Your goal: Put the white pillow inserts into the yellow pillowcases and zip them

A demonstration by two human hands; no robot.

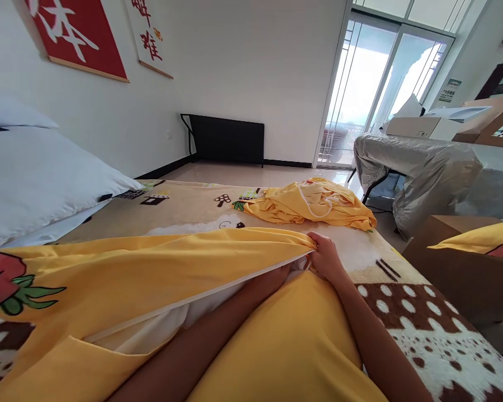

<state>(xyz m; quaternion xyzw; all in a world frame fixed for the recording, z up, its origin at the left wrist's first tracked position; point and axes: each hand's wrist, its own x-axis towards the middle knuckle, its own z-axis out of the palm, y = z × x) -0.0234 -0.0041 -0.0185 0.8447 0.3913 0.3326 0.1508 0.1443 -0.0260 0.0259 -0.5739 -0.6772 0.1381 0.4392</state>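
Observation:
A yellow pillowcase [184, 262] with a strawberry print stretches across the front, its long opening edged in white. My left arm reaches into that opening. Only part of my left hand [281, 277] shows near the far end; its fingers are hidden by the cloth. On the outside, my right hand [326, 255] is closed round the gathered far corner of the pillowcase. A bit of white material shows between the two hands. Smooth yellow cloth [285, 340] bulges up between my forearms.
The bed carries a patterned blanket [193, 201]. White pillows [50, 178] lie at left, and a crumpled yellow cloth [310, 204] lies toward the far edge. At right are a cardboard box [456, 273], a yellow pillow [486, 237] and plastic-wrapped furniture [427, 162]. A black panel [228, 139] leans near the wall.

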